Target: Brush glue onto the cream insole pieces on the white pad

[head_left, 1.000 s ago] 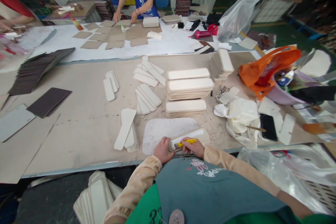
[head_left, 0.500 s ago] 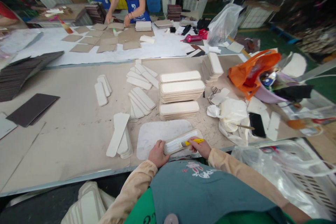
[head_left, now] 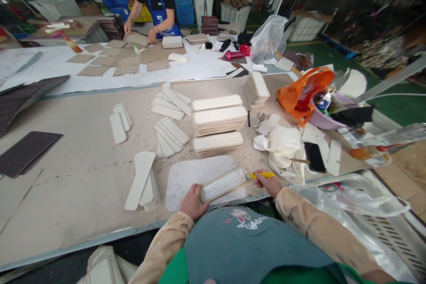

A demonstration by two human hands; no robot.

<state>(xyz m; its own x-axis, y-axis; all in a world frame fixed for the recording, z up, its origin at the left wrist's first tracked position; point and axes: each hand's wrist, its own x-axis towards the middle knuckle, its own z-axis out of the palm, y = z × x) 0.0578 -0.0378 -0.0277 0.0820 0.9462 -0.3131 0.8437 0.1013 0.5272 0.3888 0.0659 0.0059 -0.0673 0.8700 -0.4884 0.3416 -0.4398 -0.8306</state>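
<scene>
My left hand (head_left: 194, 203) is closed on the near left end of a long cream panel with rounded corners (head_left: 223, 185), its thumb at the near edge and fingers on top. White streaks of a wet-looking coating run along the panel. It lies on a pale, smudged sheet (head_left: 176, 177) near the table's front edge. In my right hand (head_left: 270, 183) is a yellow-handled brush (head_left: 262, 175), gripped by the handle, its bristles at the panel's right end. Neat stacks of similar panels (head_left: 218, 141) stand just beyond, and fanned panels (head_left: 169, 135) lie to their left.
Right of the stacks are scissors (head_left: 262, 118), a white plastic bag bundle (head_left: 284, 142) with a stick, a phone (head_left: 314, 157) and an orange bag (head_left: 302, 93) by a purple basin. Dark boards (head_left: 28, 153) lie left. Across the table a co-worker (head_left: 156, 6) handles brown boards.
The brush in my right hand has moved right along the panel to its far end. My left hand stays on the left end. The whole view has shifted a little.
</scene>
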